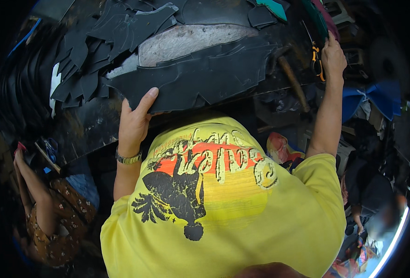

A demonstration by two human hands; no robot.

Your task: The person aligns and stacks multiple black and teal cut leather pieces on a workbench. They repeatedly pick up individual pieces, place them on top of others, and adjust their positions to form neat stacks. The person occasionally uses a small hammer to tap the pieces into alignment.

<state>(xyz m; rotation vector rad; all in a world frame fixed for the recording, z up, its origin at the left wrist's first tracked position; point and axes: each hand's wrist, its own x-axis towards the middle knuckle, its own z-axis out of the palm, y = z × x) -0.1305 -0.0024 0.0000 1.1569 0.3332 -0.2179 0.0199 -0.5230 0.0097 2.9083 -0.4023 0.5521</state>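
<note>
My left hand (pixel 139 119) grips the near left edge of a large black sheet (pixel 195 78), the thumb on top and the fingers mostly hidden beneath. The sheet has notched edges and pale marking lines, and its near edge overhangs the dark table. On the far right, my right hand (pixel 334 58) is closed at the lower end of a strip of dark green and maroon material (pixel 324 18); its fingertips are partly hidden. Just left of that hand are scissors with orange handles (pixel 316 62). Between my hands, a hammer with a wooden handle (pixel 292 82) lies at the table's edge.
Behind the sheet is a grey stone slab (pixel 191 41). Cut black pieces (pixel 121 34) are heaped at the back left, beside curved black sheets (pixel 22 88). Another person in brown floral clothing (pixel 61 222) is at my left. Blue material (pixel 376 99) hangs at right.
</note>
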